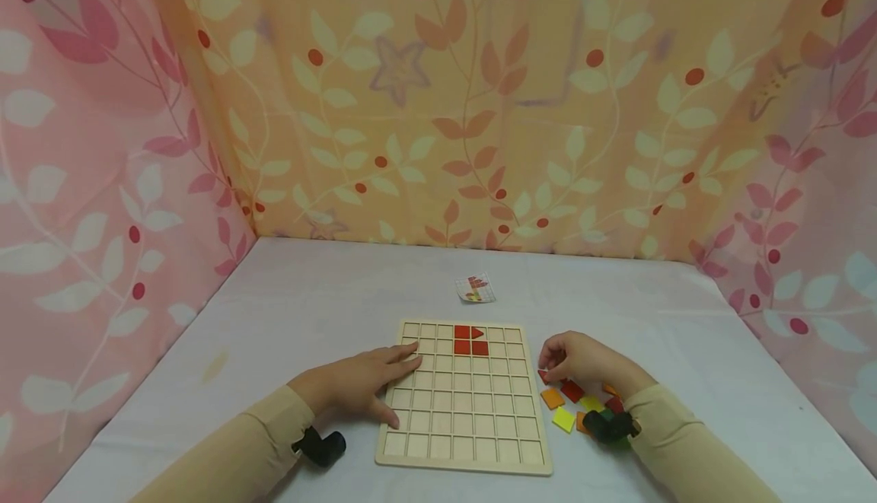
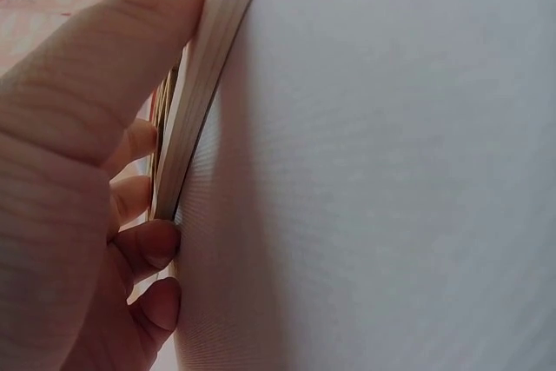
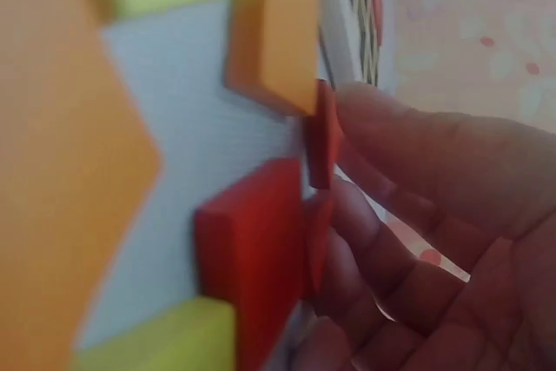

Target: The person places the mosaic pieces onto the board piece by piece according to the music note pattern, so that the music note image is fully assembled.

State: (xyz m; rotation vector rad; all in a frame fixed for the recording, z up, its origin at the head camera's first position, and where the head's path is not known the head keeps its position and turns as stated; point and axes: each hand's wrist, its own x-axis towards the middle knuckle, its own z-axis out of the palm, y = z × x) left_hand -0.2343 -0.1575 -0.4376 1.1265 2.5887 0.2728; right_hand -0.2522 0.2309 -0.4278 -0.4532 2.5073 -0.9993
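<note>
A wooden grid board [image 1: 448,402] lies flat on the table. Several red tiles [image 1: 462,347] sit in its upper cells, one with a pointed end. My left hand [image 1: 352,381] rests spread along the board's left edge, fingers and thumb extended onto the rim. The left wrist view shows the board's side [image 2: 204,76] close under the thumb. Right of the board, my right hand [image 1: 588,358] pinches a small red tile [image 3: 321,136] between thumb and fingers, low over the table. Another red surface shows just beneath it in the right wrist view, by the fingertips.
Beside the right hand lie loose tiles: orange [image 1: 551,399], dark red [image 1: 572,390], yellow [image 1: 564,419] and others, partly hidden by the black wrist camera [image 1: 610,427]. A small picture card [image 1: 476,288] lies beyond the board. Patterned cloth walls [image 1: 445,107] stand around the table.
</note>
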